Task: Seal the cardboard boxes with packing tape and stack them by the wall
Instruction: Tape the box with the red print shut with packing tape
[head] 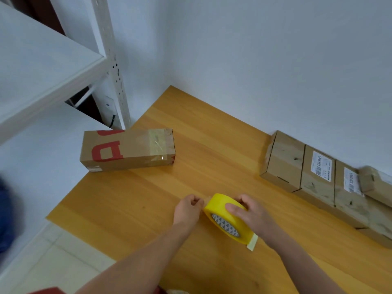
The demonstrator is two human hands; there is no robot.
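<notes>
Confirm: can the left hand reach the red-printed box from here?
Probably yes. Only bare tabletop lies between the left hand and the red-printed box. But its fingers seem to pinch the tape end at the yellow tape roll, which the right hand holds.

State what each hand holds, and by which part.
Right hand grips the yellow tape roll around its outer band; left hand pinches at the roll's rim, apparently the tape's free end.

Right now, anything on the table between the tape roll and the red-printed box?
Nothing visible. Only wooden tabletop lies between the yellow tape roll, held by the right hand, and the red-printed cardboard box. The left hand pinches at the roll's edge.
</notes>
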